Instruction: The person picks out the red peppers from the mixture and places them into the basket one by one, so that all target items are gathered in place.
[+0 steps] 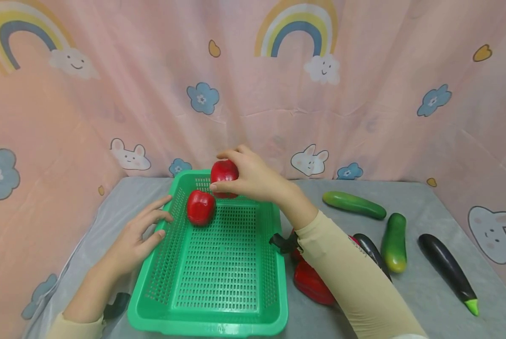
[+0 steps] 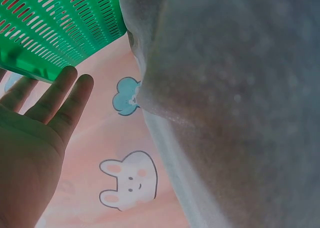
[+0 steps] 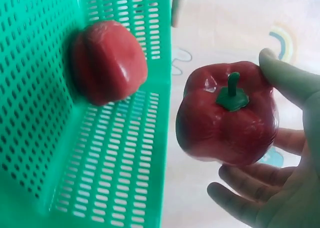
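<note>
My right hand [image 1: 253, 176] grips a red bell pepper [image 1: 224, 176] over the far end of a green basket [image 1: 219, 325]. In the right wrist view this bell pepper [image 3: 227, 118] shows its green stem, with the thumb on one side and the fingers on the other. A second red bell pepper [image 1: 201, 208] lies inside the basket at its far left, also seen in the right wrist view. My left hand [image 1: 136, 240] rests its spread fingertips on the basket's left rim; in the left wrist view the fingers [image 2: 65, 95] are straight beside the basket wall.
Right of the basket, red bell peppers [image 1: 314, 282] lie partly hidden under my right forearm. Two green cucumbers [image 1: 354, 205] and an eggplant [image 1: 447, 268] lie farther right, with another eggplant [image 1: 371, 252] half covered by the sleeve. A patterned pink curtain [image 1: 253, 103] hangs behind the grey table.
</note>
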The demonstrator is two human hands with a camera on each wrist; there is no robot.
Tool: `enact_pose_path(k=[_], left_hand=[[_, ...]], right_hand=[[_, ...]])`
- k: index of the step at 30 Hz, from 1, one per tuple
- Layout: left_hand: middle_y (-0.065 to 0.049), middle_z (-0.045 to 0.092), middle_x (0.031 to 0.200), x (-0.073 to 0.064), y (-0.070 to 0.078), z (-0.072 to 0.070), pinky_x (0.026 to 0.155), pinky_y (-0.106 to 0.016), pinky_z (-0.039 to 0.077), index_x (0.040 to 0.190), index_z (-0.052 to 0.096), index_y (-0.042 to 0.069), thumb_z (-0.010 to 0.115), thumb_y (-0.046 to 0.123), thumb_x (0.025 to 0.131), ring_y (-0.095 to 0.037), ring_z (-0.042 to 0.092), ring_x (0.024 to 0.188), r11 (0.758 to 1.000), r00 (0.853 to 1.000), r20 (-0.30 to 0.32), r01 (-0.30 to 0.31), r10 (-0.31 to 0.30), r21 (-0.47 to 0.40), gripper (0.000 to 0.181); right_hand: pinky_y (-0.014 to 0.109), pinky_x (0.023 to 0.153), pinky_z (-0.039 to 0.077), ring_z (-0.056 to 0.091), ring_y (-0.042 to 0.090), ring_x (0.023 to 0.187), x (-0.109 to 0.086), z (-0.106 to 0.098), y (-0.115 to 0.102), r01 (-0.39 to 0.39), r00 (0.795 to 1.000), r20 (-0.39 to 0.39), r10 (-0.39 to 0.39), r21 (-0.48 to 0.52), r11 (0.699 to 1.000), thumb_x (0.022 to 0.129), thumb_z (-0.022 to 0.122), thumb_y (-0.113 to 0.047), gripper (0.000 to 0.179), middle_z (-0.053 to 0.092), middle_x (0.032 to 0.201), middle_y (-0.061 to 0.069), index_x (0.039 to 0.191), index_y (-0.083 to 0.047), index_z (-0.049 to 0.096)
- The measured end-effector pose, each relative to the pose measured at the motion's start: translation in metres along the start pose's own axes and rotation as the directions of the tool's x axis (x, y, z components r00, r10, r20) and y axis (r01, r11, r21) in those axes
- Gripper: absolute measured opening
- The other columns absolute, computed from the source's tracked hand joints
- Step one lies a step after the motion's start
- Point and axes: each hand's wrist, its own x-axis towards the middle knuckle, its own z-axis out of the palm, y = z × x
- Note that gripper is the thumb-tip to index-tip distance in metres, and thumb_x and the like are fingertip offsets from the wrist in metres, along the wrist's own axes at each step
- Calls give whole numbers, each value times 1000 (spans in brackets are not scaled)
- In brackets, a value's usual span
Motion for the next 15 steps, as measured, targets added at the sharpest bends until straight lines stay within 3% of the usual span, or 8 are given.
enact_pose_path(k=[15], left_hand=[[-11, 48, 168, 1, 1, -1, 104, -73, 46, 121, 68, 15, 62, 1, 100, -40, 47, 151, 1000, 1000, 8, 3, -3, -16, 26]], right_hand=[[39, 85, 63, 59, 23, 119, 7, 25, 1, -26, 999, 23, 26, 19, 999, 91, 85, -45, 75, 57, 138, 10, 153, -13, 58]])
